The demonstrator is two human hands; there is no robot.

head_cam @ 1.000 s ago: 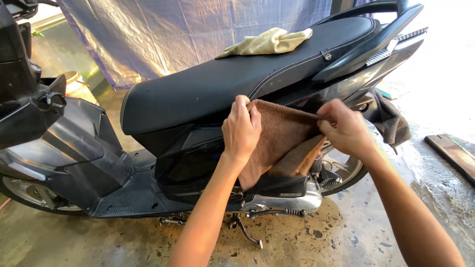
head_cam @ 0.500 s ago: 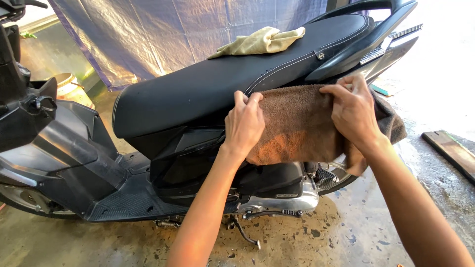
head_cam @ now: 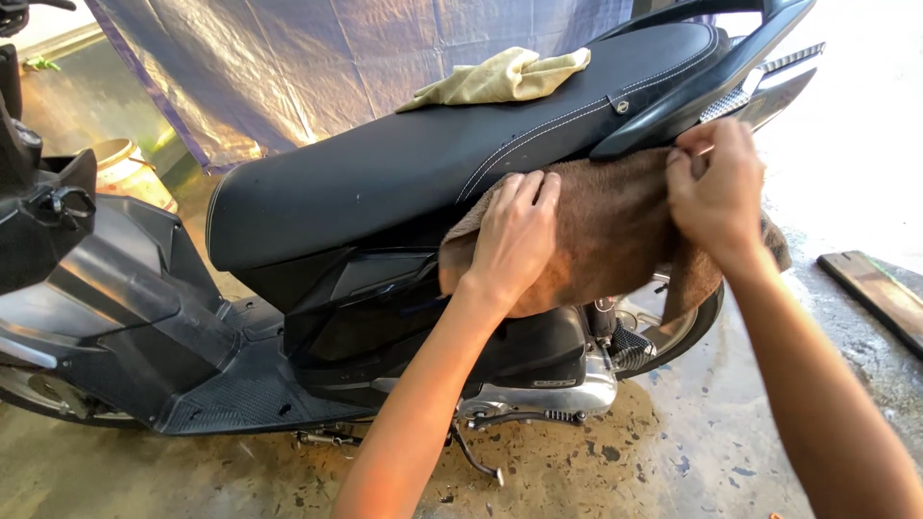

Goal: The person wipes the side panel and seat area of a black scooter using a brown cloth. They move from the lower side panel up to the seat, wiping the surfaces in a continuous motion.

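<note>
While I watch through the head camera, both hands press a brown towel [head_cam: 606, 226] flat against the side panel of a black scooter [head_cam: 365, 288], just under the seat [head_cam: 433, 163]. The towel is spread wide, its long axis running along the scooter's length and rising slightly toward the tail at the right; 1 loose corner droops down past the rear wheel [head_cam: 673, 332].

My left hand [head_cam: 514, 235] lies palm-down on the towel's front end, fingers together and extended up toward the seat's stitched edge, pressed against the cloth rather than pinching it. My right hand [head_cam: 716, 187] sits at the towel's rear upper edge below the grab rail [head_cam: 692, 91]; its fingers curl over the cloth's top edge, and the thumb side looks tucked into the fabric, so it seems to be gripping the edge.

A yellow-green rag [head_cam: 500, 79] lies crumpled on top of the seat, well apart from both hands. A wooden plank [head_cam: 880, 293] rests on the wet concrete floor [head_cam: 673, 452] at the right.

Compared with 0.5 s ago, the towel has stretched out longer toward the tail, my right hand has moved farther back and higher, and the left hand's fingers now reach closer to the seat edge. 1.0 s ago the towel hung bunched and narrow between the 2 hands.
</note>
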